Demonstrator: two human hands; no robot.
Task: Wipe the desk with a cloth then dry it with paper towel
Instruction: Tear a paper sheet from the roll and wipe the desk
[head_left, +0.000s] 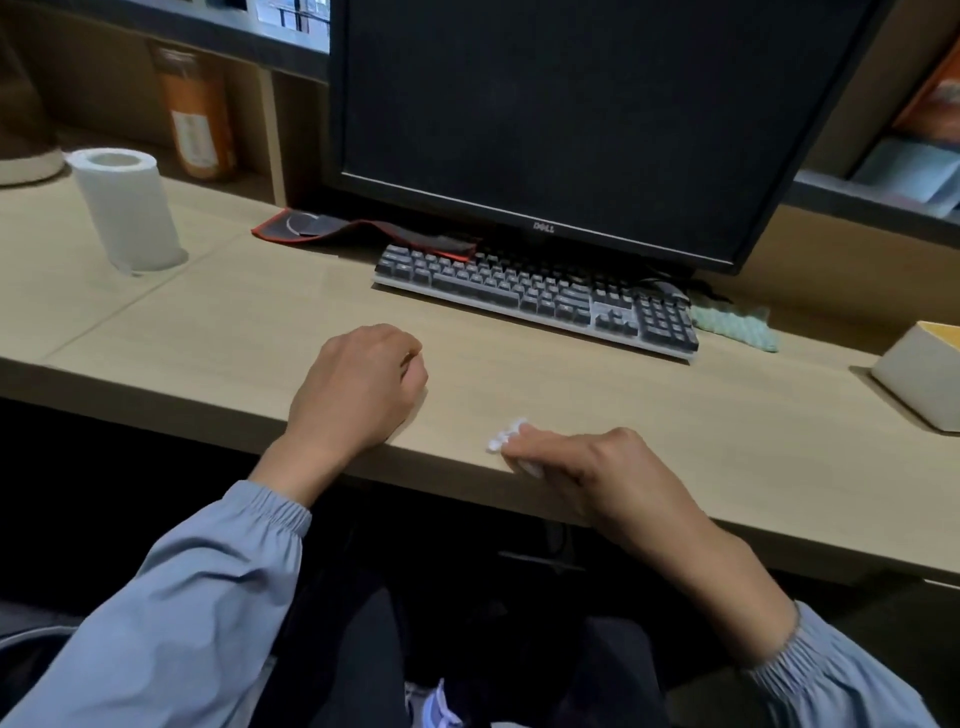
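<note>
Paper towel (503, 439), white crumpled wad, desk (234, 322) edge

Dim, flat indoor light; shadows soft. Bench (208, 322) top evenly lit, faint shadow just right of the left grip (358, 384). Below the right grip (597, 478), under the bench edge, near black. Paper wad (506, 434) in the right grip is blown white, smeared. Wide-angle bend: monitor (571, 114) above the grips leans, bench edge slants. Shelves (883, 176) far up-right are blurred.
</note>
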